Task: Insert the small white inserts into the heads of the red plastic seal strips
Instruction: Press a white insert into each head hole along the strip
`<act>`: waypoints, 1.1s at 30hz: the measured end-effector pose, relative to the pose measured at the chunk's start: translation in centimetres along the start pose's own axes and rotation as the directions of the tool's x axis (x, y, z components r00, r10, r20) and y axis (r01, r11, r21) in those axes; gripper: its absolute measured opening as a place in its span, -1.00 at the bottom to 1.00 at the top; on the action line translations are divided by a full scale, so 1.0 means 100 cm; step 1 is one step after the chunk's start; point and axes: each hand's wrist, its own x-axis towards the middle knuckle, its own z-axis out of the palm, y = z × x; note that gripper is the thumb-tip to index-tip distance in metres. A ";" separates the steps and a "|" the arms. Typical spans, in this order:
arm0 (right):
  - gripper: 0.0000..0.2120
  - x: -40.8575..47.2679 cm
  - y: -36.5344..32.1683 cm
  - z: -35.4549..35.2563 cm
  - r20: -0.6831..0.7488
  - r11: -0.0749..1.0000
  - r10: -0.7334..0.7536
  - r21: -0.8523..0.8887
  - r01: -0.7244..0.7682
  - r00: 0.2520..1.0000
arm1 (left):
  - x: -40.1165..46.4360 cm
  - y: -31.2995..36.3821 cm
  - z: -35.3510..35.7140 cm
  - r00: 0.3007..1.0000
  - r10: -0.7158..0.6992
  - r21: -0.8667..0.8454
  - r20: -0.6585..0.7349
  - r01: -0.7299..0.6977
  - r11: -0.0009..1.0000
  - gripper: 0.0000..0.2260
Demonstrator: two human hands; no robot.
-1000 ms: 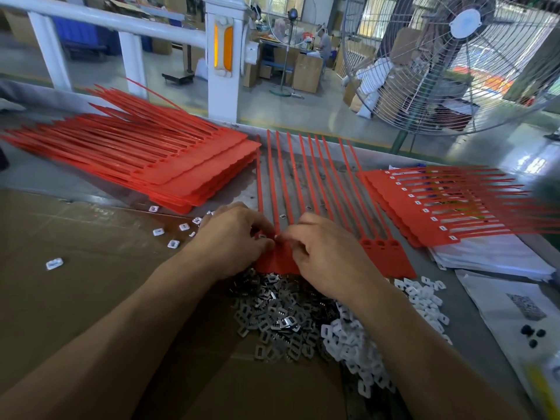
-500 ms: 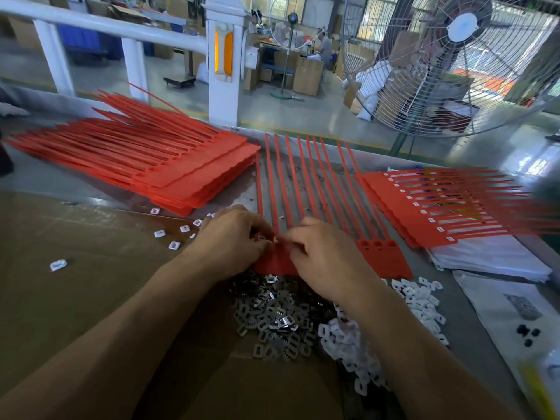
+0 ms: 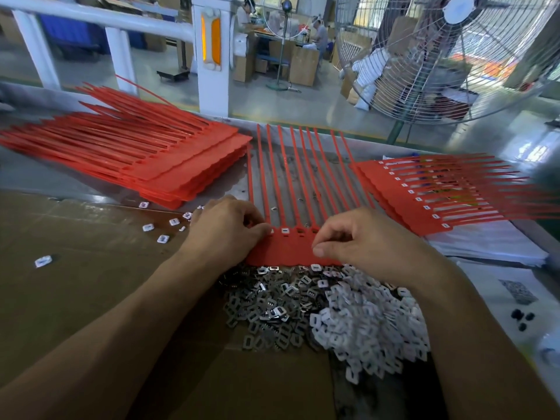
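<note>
The right hand (image 3: 366, 244) has drawn back to the right since the earlier frames, where both hands met over the middle of the sheet, so two filled heads and several open ones now show between the hands. The flat red plastic sheet of joined seal strips (image 3: 291, 248) lies on the grey metal desk (image 3: 45, 177), its tails running away from the person. The left hand (image 3: 225, 228) rests on the sheet's left end with its fingers curled, fingertips pressed at the leftmost head; whether they pinch an insert is hidden. The right hand covers the sheet's right part, fingers curled and thumb tip against the red plastic; I cannot tell if it holds anything. One small white rectangular insert (image 3: 285, 231) sits in a head just beside the left fingertips. Just nearer the person lie a heap of small grey metal clips (image 3: 266, 304) and a heap of loose white plastic inserts (image 3: 363, 328). A stack of red strip sheets (image 3: 145, 153) lies to the left, a fanned stack with white inserts fitted (image 3: 424, 192) to the right.
</note>
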 end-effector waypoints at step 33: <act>-0.88 0.025 0.014 0.034 -0.284 0.982 0.085 0.186 -0.032 0.955 | -0.003 0.007 0.005 0.975 0.220 0.088 -0.013 -0.218 0.972 -0.83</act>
